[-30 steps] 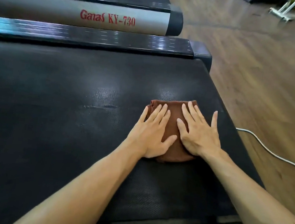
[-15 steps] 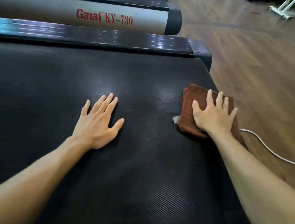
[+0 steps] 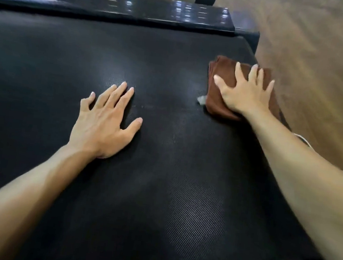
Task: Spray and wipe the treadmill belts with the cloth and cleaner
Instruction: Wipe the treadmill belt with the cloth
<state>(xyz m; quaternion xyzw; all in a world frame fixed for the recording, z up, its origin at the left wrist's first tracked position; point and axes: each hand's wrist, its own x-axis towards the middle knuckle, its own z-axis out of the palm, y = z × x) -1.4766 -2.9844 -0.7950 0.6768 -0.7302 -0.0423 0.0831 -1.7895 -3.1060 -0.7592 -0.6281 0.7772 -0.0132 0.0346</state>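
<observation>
Clearly soft and light, the folded brown cloth (image 3: pixel 221 88) yields under the flat, spread right hand (image 3: pixel 246 93); left hand (image 3: pixel 104 121) rests released on the treadmill belt (image 3: pixel 158 193).

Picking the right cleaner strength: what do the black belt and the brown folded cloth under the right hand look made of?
The black treadmill belt looks like rubber or PVC: matte with a fine diamond-dot texture catching the light. The brown folded cloth looks like soft microfibre or terry, with stacked layers showing at its folded edge; the exact fibre cannot be told.
</observation>
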